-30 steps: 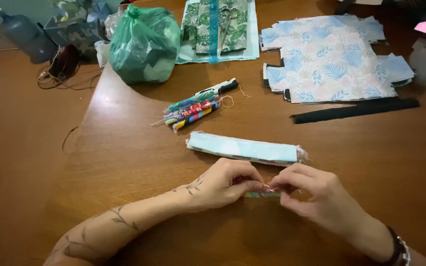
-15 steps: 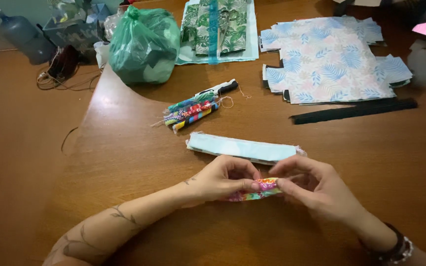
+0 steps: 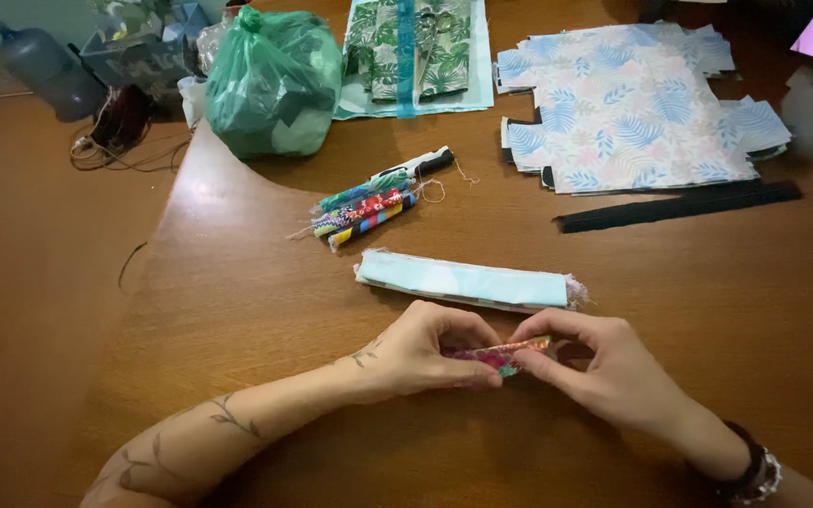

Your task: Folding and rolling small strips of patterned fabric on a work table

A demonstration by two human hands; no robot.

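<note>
Both hands, left (image 3: pixel 421 353) and right (image 3: pixel 604 372), pinch a colourful fabric roll (image 3: pixel 505 355) low on the counter (image 3: pixel 237 301); finished rolls (image 3: pixel 364 205) lie at eleven o'clock, uncut fabric (image 3: pixel 628 118) beyond.

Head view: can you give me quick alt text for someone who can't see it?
Both hands, the left hand and right hand, pinch a small colourful fabric strip over a brown table. Just beyond lies a folded light-blue cloth, then a bundle of patterned rolls, a green plastic bag and leaf-print fabric pieces.
</note>
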